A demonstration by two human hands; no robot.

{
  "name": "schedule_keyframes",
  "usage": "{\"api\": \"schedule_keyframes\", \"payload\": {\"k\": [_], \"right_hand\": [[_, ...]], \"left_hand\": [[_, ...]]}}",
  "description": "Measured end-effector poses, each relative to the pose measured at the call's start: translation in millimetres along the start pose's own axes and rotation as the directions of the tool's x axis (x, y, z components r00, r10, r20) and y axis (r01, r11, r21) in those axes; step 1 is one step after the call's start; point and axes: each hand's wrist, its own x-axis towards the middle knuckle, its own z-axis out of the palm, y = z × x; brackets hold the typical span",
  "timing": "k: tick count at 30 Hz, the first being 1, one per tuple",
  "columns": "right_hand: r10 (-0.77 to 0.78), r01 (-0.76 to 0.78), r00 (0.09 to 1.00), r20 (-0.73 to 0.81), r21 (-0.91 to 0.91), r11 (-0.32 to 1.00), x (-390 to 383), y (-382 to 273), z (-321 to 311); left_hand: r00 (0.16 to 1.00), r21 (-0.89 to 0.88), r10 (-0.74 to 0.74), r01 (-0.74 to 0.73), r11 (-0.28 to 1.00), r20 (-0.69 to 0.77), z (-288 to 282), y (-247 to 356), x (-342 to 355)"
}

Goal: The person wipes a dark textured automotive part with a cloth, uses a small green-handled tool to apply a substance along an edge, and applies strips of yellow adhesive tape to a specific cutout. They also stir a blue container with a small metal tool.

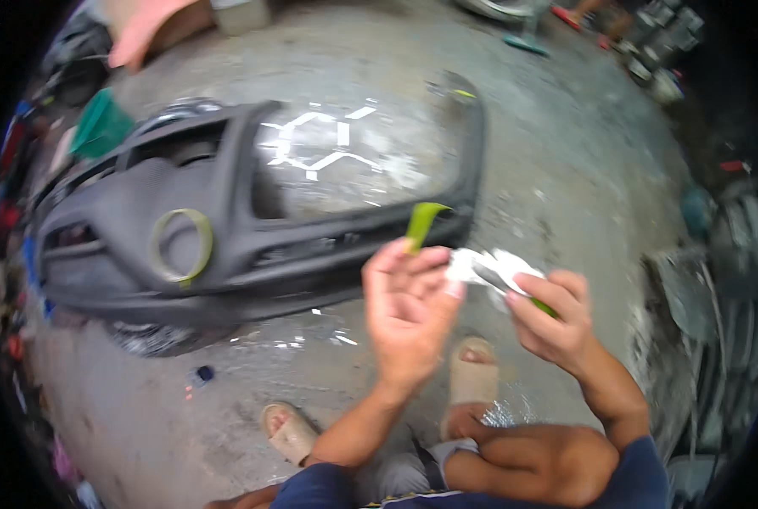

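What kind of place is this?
Probably a car workshop: what looks like a big dark dashboard lies on a bare grey floor, and a jumble of blurry things crowds the right side.

A workshop, apparently one for vehicle parts, is being suggested: a large dark dashboard-like shell (154, 191) is being kept on a stained grey floor (566, 161), while grey panels (686, 290) and a green container (103, 125) are being stored around the edges.
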Motion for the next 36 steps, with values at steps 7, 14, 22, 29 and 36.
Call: {"api": "schedule_keyframes", "payload": {"k": [7, 14, 22, 29, 36], "right_hand": [[0.225, -0.219, 0.974, 0.003, 0.243, 0.945, -6, -10, -13], [0.370, -0.425, 0.904, 0.216, 0.345, 0.837, 11, -20, -21], [0.360, -0.439, 0.882, 0.305, 0.249, 0.864, 31, -8, -5], [0.337, -0.394, 0.895, 0.291, 0.164, 0.905, 20, 3, 1], [0.318, -0.384, 0.892, 0.320, 0.166, 0.909, 23, -1, 11]], "left_hand": [[0.983, 0.028, -0.065, 0.061, 0.998, 0.171, 3, -18, 0], [0.970, 0.156, -0.119, 0.086, 0.984, 0.212, -2, 0, 2], [0.974, 0.377, -0.009, -0.079, 0.923, 0.226, 0, -4, 9], [0.957, 0.561, 0.058, -0.215, 0.799, 0.283, 3, -15, 7], [0.960, 0.621, -0.007, -0.175, 0.764, 0.280, -8, -9, 6]]}}
